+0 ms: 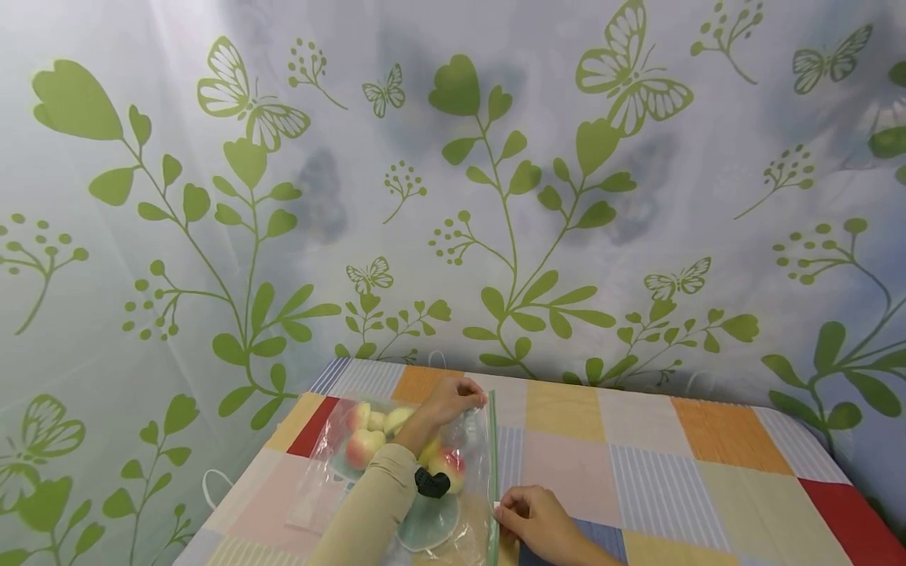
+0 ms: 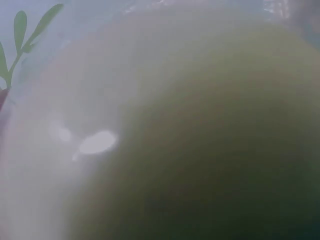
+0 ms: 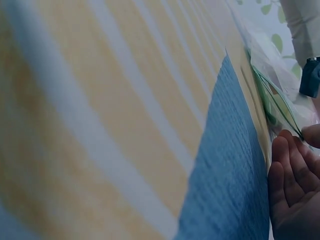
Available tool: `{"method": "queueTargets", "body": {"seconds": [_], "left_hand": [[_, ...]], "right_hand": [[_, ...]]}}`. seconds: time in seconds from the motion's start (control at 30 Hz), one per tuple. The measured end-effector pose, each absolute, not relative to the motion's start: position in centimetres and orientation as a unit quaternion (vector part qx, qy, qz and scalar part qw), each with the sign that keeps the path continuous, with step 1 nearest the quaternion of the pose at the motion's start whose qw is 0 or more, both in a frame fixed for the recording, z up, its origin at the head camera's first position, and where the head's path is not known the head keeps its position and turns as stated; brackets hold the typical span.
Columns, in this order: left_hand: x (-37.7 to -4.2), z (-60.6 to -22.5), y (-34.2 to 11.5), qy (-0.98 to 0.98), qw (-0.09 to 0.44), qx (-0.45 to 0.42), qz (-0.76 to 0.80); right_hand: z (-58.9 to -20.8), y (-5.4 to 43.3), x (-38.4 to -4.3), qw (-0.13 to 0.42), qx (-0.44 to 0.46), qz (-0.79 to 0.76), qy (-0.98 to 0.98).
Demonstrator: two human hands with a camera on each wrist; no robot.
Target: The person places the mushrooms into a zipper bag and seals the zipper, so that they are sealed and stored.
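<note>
A clear zip bag (image 1: 304, 507) lies on the table with a green zip strip (image 1: 493, 448) along its right side. Several red-and-yellow fruits that look like peaches or apples (image 1: 366, 450) and a pale blue-green dish (image 1: 429, 525) show through the plastic. My left hand (image 1: 450, 399) reaches across the bag and pinches the far end of the strip. Lower down, my right hand (image 1: 532, 512) pinches the strip at a small white slider (image 1: 496, 505). A blurred, pale green rounded surface (image 2: 210, 125) fills the left wrist view. In the right wrist view, curled fingers (image 3: 282, 175) meet the strip's end.
A patchwork tablecloth (image 1: 672, 503) covers the table and extends to the right of the bag. Behind it hangs a pale curtain (image 1: 396, 204) printed with green leaves and butterflies. A black strap (image 1: 432, 483) sits on the left wrist over the bag.
</note>
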State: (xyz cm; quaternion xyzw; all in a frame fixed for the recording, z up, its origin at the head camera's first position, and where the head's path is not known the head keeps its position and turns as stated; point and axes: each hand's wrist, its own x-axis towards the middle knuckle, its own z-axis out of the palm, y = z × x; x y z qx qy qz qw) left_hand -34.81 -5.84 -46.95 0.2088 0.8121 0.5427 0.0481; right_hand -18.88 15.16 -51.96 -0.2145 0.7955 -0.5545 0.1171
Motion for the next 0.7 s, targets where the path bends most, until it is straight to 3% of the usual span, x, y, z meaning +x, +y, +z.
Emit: {"method": "queueTargets", "body": {"seconds": [0.7], "left_hand": [[-34.70, -46.49, -5.66, 0.818, 0.067, 0.211, 0.532]], "right_hand": [[-52.19, 15.14, -18.11, 0.132, -0.229, -0.545, 0.795]]}}
